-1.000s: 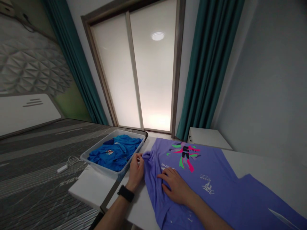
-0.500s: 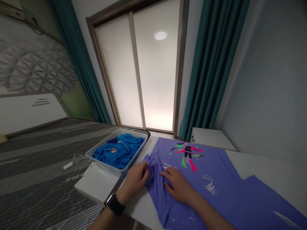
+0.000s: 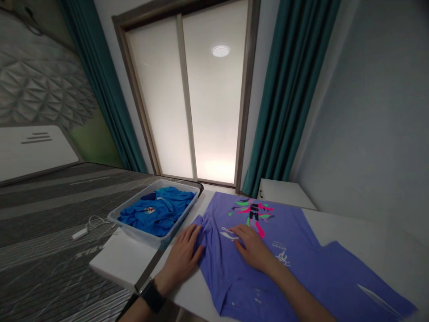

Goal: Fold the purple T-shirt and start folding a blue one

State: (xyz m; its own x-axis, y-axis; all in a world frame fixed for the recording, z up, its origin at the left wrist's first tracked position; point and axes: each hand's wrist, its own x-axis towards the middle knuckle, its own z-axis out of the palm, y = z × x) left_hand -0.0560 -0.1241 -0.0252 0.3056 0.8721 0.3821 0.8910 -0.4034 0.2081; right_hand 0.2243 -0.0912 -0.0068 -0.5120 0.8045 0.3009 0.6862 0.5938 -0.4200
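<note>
Two hands rest on the purple shirt (image 3: 311,259), which is spread over the white table (image 3: 191,290) to the right of the plastic tub (image 3: 144,237). Half a second ago the left hand (image 3: 182,257) was curled in on the shirt's bunched side nearest the tub; now it has opened out, and that corner lies flatter. Creases still run down this side, so the handling of it looks only partly done. The right hand (image 3: 253,248) has shifted over the cloth, farther from the tub, uncovering more of the white lettering (image 3: 226,229), and its wrist now overlaps the white emblem (image 3: 283,257).

The left hand is palm down just beside the tub's near right corner, fingers extended, thumb well apart, fingertips over the shirt's edge; its wrist, with a dark watch (image 3: 152,296), is nearer the wearer than the tub. Nothing appears pinched, though the undersides of these fingertips are hidden, so a slight hold on the cloth cannot be ruled out. The right hand, well to the tub's right, lies low with fingers reaching toward the tub and thumb parted, apparently pressing rather than gripping. Blue clothing (image 3: 164,212) sits inside the tub.
</note>
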